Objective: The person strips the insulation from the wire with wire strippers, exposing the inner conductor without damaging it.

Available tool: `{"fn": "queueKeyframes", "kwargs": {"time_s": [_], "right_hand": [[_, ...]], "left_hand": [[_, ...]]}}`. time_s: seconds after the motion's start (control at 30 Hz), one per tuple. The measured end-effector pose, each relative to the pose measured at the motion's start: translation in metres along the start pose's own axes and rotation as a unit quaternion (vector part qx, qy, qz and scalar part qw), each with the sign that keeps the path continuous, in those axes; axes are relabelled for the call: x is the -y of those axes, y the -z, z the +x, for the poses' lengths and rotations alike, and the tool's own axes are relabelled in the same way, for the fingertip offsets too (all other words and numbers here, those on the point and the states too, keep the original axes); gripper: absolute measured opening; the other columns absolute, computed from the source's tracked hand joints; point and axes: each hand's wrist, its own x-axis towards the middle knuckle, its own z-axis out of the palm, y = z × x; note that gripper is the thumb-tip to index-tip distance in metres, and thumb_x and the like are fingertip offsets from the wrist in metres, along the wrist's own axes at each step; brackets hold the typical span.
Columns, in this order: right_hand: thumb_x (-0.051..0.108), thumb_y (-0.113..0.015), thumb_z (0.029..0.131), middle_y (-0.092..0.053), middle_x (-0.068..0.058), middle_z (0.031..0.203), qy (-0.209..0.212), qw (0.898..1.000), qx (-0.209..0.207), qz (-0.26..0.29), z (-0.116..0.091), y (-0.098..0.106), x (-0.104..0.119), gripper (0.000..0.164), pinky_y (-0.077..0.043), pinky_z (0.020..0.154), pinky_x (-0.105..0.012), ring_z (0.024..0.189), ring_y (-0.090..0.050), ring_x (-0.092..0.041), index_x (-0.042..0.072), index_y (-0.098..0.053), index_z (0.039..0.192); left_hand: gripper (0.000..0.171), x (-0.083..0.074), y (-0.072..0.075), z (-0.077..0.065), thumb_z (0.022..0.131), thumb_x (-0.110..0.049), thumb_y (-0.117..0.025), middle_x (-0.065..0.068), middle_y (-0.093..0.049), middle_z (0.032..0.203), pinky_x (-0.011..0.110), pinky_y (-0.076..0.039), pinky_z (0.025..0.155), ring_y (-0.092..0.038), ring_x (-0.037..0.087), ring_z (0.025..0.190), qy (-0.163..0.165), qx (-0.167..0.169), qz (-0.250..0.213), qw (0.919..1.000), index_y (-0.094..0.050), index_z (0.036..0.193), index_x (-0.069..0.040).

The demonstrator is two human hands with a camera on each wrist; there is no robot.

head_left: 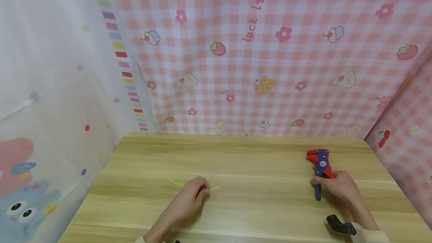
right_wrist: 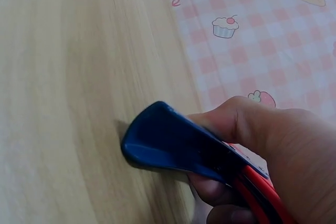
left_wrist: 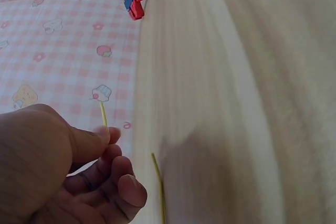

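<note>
My left hand (head_left: 188, 199) pinches a thin yellow wire (left_wrist: 103, 114) between thumb and index finger, and a short end sticks out past the fingertips. The other fingers curl loosely below. A second length of yellow wire (left_wrist: 159, 187) lies on the table beside that hand; part of it runs out of the left wrist view. Over at the right, my right hand (head_left: 342, 186) grips a blue and red wire stripper (head_left: 322, 164) by its handles. Its head points toward the back of the table. The blue handle end (right_wrist: 163, 140) shows close up in the right wrist view.
The wooden table (head_left: 256, 216) has light grain and rounded back corners. A pink checked cloth (head_left: 236, 66) hangs along its back edge, with more cloth at the right. White patterned cloth (head_left: 60, 66) hangs at the left. A black strap piece (head_left: 341, 226) sits near the right wrist.
</note>
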Motion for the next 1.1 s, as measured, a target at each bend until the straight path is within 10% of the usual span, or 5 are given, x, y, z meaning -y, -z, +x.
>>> {"fn": "queueKeyframes", "kwargs": {"time_s": [0.4, 0.6, 0.87, 1.1], "right_hand": [[0.057, -0.078, 0.084, -0.043, -0.002, 0.079, 0.025, 1.0, -0.008, 0.014, -0.002, 0.001, -0.004, 0.053, -0.029, 0.062, -0.03, 0.076, -0.043, -0.019, 0.012, -0.051, 0.077], [0.056, -0.078, 0.084, -0.051, -0.01, 0.095, 0.037, 0.998, -0.019, 0.035, -0.001, -0.002, 0.0, 0.057, -0.03, 0.066, -0.031, 0.088, -0.044, -0.024, 0.002, -0.069, 0.103], [0.045, -0.078, 0.089, -0.051, 0.002, 0.074, 0.062, 0.994, -0.005, 0.086, -0.007, -0.011, 0.002, 0.046, -0.037, 0.06, -0.028, 0.071, -0.047, -0.014, 0.003, -0.066, 0.104], [0.039, -0.076, 0.092, -0.076, -0.004, 0.108, 0.104, 0.984, 0.042, 0.139, -0.014, -0.02, 0.01, 0.056, -0.043, 0.08, -0.025, 0.094, -0.063, -0.007, 0.004, -0.062, 0.134]], "left_hand": [[0.011, -0.001, -0.001, 0.005, 0.098, 0.002, -0.057, 0.0, -0.061, 0.09, 0.019, -0.049, 0.068, -0.052, 0.002, 0.077, 0.007, -0.03, -0.017, 0.9994, -0.065, 0.099, -0.005], [0.01, 0.001, 0.002, 0.01, 0.098, 0.001, -0.057, -0.002, -0.061, 0.088, 0.019, -0.05, 0.067, -0.053, 0.003, 0.077, 0.017, -0.042, -0.023, 0.9987, -0.066, 0.098, -0.004], [0.009, -0.001, 0.003, 0.015, 0.096, 0.0, -0.063, -0.004, -0.058, 0.084, 0.019, -0.049, 0.067, -0.052, 0.003, 0.074, 0.016, -0.072, -0.028, 0.9969, -0.066, 0.092, -0.007], [0.009, -0.007, 0.0, 0.019, 0.099, -0.003, -0.063, -0.004, -0.059, 0.083, 0.019, -0.049, 0.064, -0.053, 0.005, 0.074, 0.022, -0.059, -0.041, 0.9972, -0.065, 0.093, -0.009]]}}
